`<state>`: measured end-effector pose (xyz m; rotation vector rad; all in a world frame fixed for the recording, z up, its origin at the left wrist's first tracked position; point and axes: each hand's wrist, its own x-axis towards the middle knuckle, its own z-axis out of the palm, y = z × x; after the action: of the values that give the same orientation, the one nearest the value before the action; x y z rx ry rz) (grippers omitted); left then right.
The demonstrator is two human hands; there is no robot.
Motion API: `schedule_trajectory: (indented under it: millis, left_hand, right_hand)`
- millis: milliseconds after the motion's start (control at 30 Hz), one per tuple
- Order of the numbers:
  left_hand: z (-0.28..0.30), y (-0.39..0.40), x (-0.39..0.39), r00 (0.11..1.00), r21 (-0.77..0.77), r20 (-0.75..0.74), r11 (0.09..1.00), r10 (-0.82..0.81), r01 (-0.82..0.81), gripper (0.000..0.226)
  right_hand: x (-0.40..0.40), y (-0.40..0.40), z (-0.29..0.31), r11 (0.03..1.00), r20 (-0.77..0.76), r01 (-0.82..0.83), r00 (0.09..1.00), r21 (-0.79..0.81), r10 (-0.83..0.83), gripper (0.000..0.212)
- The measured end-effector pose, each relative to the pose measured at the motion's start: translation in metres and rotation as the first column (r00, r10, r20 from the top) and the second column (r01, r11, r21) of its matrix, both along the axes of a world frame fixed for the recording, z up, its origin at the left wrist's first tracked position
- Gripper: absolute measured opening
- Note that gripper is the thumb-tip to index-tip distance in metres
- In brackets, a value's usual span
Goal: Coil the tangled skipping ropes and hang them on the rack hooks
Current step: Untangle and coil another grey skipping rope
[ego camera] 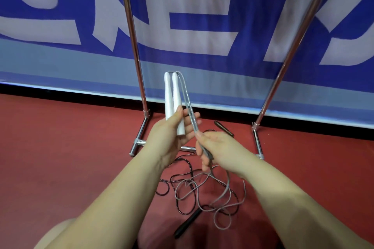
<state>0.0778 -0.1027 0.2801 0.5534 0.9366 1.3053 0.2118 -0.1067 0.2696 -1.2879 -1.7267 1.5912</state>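
Note:
My left hand (172,131) holds the two white handles (172,97) of a skipping rope side by side, pointing up. From their tops the grey cord (187,97) bends down in two strands into my right hand (214,147), which grips them. Below that hand the grey cord falls to the floor in loose loops (222,204), tangled with a black skipping rope (182,184). One black handle (188,224) lies near my knee, another black handle (223,128) lies by the rack's foot. The rack's hooks are out of view.
A chrome rack stands in front of me with its left post (131,32), right post (297,42) and a low base bar (139,141) on the red floor (60,137). A blue and white banner (202,16) hangs behind it.

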Motion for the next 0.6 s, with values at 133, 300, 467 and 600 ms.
schedule_trajectory:
  millis: [133, 300, 467, 600]
  left_hand:
    - [0.011, -0.015, 0.002, 0.998, -0.045, 0.053, 0.998, -0.043, 0.046, 0.028]
    - [0.018, -0.023, -0.017, 0.999, -0.009, 0.041, 1.0, 0.02, -0.02, 0.024]
    - [-0.001, -0.024, -0.043, 0.982, -0.035, -0.166, 0.995, 0.091, -0.098, 0.018]
    - [-0.021, -0.014, -0.036, 0.846, -0.009, -0.53, 0.998, 0.051, -0.066, 0.021]
  right_hand:
    - [-0.011, -0.018, 0.009, 1.0, 0.101, -0.021, 0.995, 0.008, 0.02, 0.046]
    - [0.002, -0.026, 0.017, 0.996, 0.167, -0.076, 0.983, -0.046, 0.082, 0.048]
    - [0.029, -0.032, 0.011, 0.991, 0.267, -0.133, 0.954, -0.029, 0.136, 0.034]
    - [0.04, -0.019, 0.017, 0.989, 0.349, -0.133, 0.931, 0.06, 0.104, 0.027]
